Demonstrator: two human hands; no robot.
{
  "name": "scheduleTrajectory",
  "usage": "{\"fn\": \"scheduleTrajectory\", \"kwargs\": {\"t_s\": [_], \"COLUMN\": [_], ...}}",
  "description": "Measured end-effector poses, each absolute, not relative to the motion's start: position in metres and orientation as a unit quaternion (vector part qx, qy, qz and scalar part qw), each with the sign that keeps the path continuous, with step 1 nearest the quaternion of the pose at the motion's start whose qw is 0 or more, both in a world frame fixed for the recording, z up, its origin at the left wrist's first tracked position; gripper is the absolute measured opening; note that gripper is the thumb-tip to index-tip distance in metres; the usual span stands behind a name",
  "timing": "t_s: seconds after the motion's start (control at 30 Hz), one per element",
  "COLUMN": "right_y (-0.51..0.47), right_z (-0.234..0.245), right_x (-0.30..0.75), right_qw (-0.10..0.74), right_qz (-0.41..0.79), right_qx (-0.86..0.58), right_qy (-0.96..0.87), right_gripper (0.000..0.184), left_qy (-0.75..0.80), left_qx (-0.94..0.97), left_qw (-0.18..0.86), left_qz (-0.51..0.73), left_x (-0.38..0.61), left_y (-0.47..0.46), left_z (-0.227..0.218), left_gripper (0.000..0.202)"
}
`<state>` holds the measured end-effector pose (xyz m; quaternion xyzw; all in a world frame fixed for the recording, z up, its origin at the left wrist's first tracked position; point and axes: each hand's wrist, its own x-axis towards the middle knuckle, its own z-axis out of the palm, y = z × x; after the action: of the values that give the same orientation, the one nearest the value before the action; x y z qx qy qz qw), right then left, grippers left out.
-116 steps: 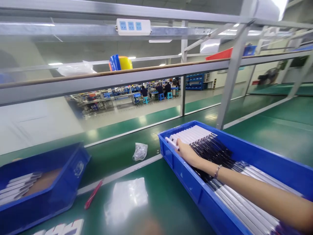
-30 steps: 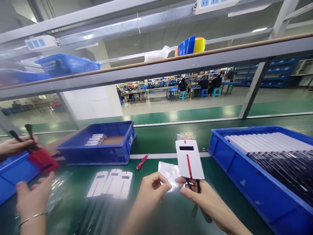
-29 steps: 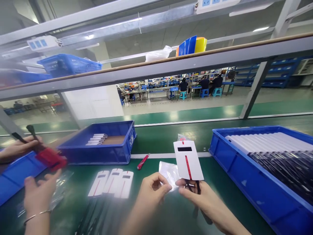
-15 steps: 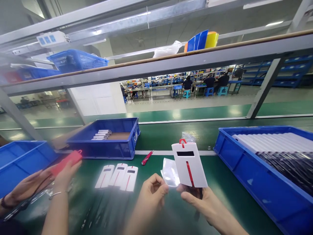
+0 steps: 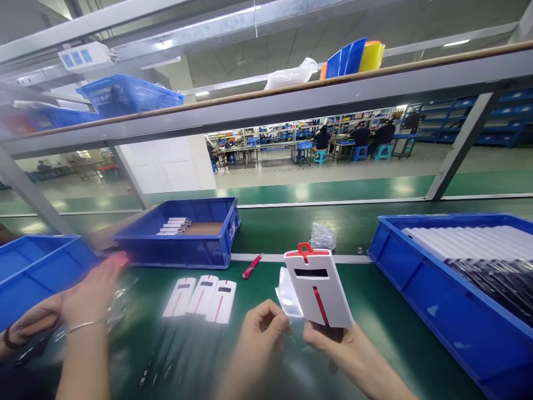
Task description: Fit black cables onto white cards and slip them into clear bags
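Note:
My right hand (image 5: 339, 344) grips a flat white plastic device (image 5: 318, 286) by its lower end and holds it upright above the table. The device has a dark rectangular window, a red stripe down its front and a red loop on top. Just left of it, my left hand (image 5: 268, 325) is closed in a pinch; what its fingertips hold, if anything, is too small to make out. A clear plastic bag (image 5: 288, 294) shows partly behind the device. Three similar white devices (image 5: 201, 299) lie side by side to the left, with dark cords trailing toward me.
A red utility knife (image 5: 252, 266) lies beyond my left hand. One blue bin (image 5: 175, 253) holds white pieces; another blue bin (image 5: 441, 311), at right, holds rows of white devices and dark cords. Crumpled clear plastic (image 5: 323, 236) lies behind. A co-worker's hands (image 5: 83, 300) work at left.
The device in my right hand has tilted, showing more of its red top edge, and moved slightly left. My left hand stays nearly in place. The co-worker's hands have moved with the red item.

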<state>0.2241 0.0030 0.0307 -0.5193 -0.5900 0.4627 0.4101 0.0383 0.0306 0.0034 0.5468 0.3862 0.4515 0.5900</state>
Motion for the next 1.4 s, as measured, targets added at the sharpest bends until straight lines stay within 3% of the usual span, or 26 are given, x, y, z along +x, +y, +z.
{"fn": "scheduleTrajectory", "kwargs": {"t_s": [0.13, 0.27, 0.33, 0.5, 0.63, 0.8, 1.03, 1.23, 1.4], "right_y": [0.003, 0.005, 0.006, 0.005, 0.001, 0.007, 0.014, 0.013, 0.016], "right_z": [0.033, 0.03, 0.025, 0.014, 0.025, 0.032, 0.021, 0.027, 0.026], "right_x": [0.224, 0.218, 0.214, 0.208, 0.215, 0.23, 0.236, 0.228, 0.238], "right_qw": [0.388, 0.428, 0.453, 0.479, 0.43, 0.395, 0.369, 0.322, 0.344], "right_qz": [0.484, 0.471, 0.463, 0.485, 0.507, 0.467, 0.417, 0.5, 0.469], "right_qx": [-0.536, -0.545, -0.543, -0.505, -0.499, -0.536, -0.591, -0.557, -0.566], "right_qy": [-0.573, -0.546, -0.535, -0.53, -0.556, -0.582, -0.584, -0.58, -0.584], "right_gripper": [0.033, 0.037, 0.039, 0.037, 0.029, 0.036, 0.023, 0.024, 0.027], "left_qy": [0.415, 0.489, 0.5, 0.505, 0.485, 0.465, 0.462, 0.434, 0.432], "left_qx": [0.571, 0.62, 0.624, 0.641, 0.685, 0.707, 0.722, 0.753, 0.777], "left_qw": [0.55, 0.351, 0.306, 0.28, 0.278, 0.286, 0.244, 0.189, 0.134], "left_qz": [0.445, 0.503, 0.517, 0.505, 0.467, 0.45, 0.454, 0.456, 0.438], "left_x": [0.036, 0.041, 0.046, 0.056, 0.056, 0.049, 0.053, 0.073, 0.062], "left_y": [0.033, 0.023, 0.015, 0.007, 0.009, 0.008, 0.007, 0.002, 0.002], "left_z": [0.007, 0.012, 0.015, 0.026, 0.038, 0.047, 0.041, 0.03, 0.033], "left_gripper": [0.043, 0.025, 0.021, 0.016, 0.02, 0.02, 0.017, 0.018, 0.02]}}
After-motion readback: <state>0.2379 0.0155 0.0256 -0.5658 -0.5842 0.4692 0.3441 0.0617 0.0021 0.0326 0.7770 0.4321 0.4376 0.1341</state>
